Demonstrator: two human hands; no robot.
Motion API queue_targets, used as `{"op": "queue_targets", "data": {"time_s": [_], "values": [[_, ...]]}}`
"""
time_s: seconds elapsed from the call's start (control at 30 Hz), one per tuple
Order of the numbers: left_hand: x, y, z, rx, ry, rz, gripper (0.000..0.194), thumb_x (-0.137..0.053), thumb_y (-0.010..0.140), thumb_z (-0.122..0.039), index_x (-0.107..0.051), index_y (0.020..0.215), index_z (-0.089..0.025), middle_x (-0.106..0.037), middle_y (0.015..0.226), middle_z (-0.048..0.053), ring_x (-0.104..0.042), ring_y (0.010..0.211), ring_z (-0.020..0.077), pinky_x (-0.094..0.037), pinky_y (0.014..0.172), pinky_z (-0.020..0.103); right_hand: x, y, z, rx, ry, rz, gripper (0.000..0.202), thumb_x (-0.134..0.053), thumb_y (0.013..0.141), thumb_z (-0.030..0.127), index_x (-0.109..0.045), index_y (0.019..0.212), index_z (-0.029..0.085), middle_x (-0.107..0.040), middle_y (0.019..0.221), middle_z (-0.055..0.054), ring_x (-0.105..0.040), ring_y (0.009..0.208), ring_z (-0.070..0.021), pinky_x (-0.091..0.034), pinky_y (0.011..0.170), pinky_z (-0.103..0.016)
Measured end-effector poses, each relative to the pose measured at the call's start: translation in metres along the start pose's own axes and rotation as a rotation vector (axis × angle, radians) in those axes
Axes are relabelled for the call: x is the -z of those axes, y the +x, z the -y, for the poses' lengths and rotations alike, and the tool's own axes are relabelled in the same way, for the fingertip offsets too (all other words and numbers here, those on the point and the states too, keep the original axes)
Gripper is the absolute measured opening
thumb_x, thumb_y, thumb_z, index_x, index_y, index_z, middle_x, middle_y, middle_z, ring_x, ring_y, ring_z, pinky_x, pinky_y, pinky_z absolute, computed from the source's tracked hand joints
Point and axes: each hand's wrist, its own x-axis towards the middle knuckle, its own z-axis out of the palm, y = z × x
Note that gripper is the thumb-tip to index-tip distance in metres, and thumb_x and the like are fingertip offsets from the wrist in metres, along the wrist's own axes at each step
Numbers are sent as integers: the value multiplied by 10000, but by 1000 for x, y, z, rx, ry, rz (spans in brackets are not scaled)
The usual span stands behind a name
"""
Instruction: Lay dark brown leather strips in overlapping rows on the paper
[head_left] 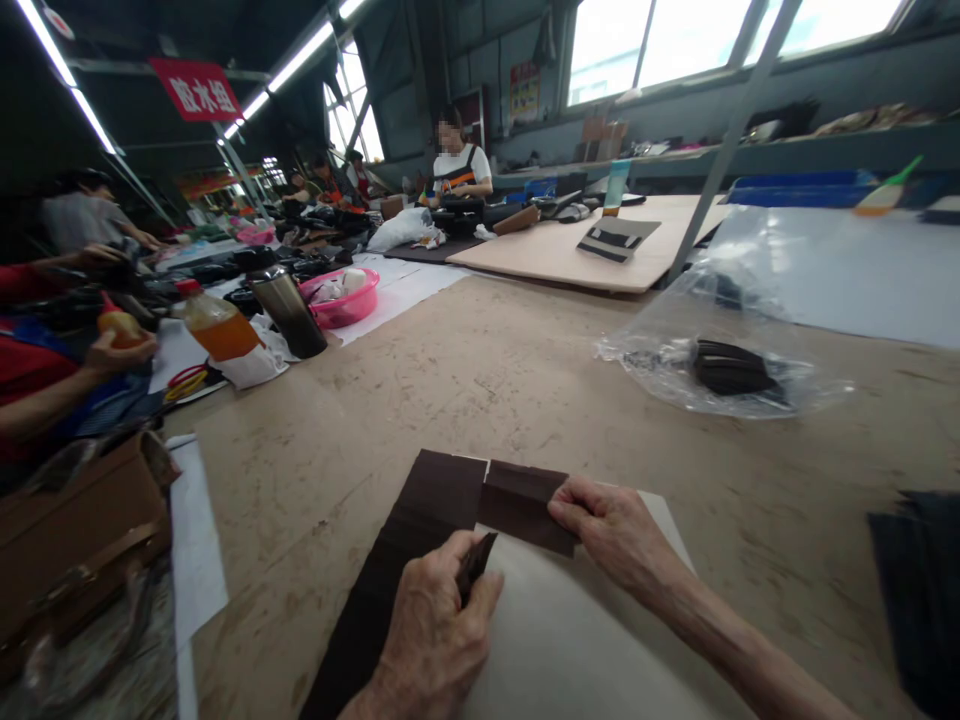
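A pale sheet (555,640) lies on the table before me, with a long dark brown strip (405,530) along its left side. Across its far edge sits a short dark brown piece (523,503), and a thin pale gap parts it from the strip. My right hand (600,520) pinches the right end of the short piece between thumb and fingers. My left hand (442,620) is closed on a small dark folded piece (475,568), just nearer to me than the short piece. Most of that folded piece is hidden by the fingers.
A clear plastic bag (652,350) with dark strips (735,370) lies at right. Dark stacked material (922,590) is at the right edge. On the left are a brown handbag (82,540), a bottle (225,325), a flask (289,310) and a pink basin (349,305). A co-worker's hand (116,350) holds a squeeze bottle.
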Motion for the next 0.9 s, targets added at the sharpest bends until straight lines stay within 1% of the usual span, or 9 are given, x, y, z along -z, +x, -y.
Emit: {"op": "queue_targets", "data": {"time_s": [0.07,0.13,0.2,0.27,0.37,0.53,0.7,0.9], "values": [[-2,4,1,-40,89,14,247,-464,731,-241,-607,926,-189,-655,742,36,-594,698,188,-414,700,285,0,5,-1,-7,-21,3,171,-445,655,271,-491,509,195,-452,456,35,-416,484,-112,-294,473,-217],[-5,9,2,-48,182,19,363,-448,734,-248,-563,1064,-147,-667,808,86,-602,759,227,-407,752,326,0,8,-1,-12,-46,8,162,-465,670,224,-498,516,185,-451,457,43,-411,473,-99,-293,466,-210],[-8,12,3,-50,269,29,454,-439,734,-266,-507,1153,-105,-670,795,121,-609,756,261,-411,740,356,-1,10,-2,-13,-70,15,160,-484,693,189,-508,536,173,-445,464,51,-408,465,-89,-295,463,-205],[-11,15,3,-56,341,46,497,-433,731,-275,-471,1196,-103,-676,750,121,-619,715,275,-420,700,362,-1,12,-4,-15,-91,21,166,-495,717,173,-516,552,162,-439,471,59,-408,464,-84,-300,464,-203],[-13,18,0,-78,420,69,519,-425,727,-275,-446,1221,-118,-685,712,111,-631,682,277,-429,647,347,-2,14,-5,-18,-119,29,176,-504,739,164,-521,564,156,-441,478,63,-412,468,-82,-306,466,-202],[-15,20,-2,-100,494,77,528,-427,725,-275,-434,1232,-125,-691,739,121,-638,706,273,-447,658,336,-2,14,-5,-28,-163,36,189,-508,753,156,-524,565,160,-446,466,69,-428,467,-87,-312,469,-207],[-20,24,0,-108,533,86,546,-431,718,-263,-419,1245,-120,-683,741,147,-635,703,302,-459,655,375,-2,16,-5,-32,-204,54,169,-520,773,164,-552,608,152,-469,496,65,-451,497,-88,-336,495,-214],[-21,26,-3,-110,552,108,552,-431,711,-251,-413,1248,-122,-682,726,141,-638,693,292,-461,648,361,-3,17,-5,-48,-239,71,145,-523,785,157,-567,648,142,-481,516,64,-464,505,-83,-362,508,-216]]}}
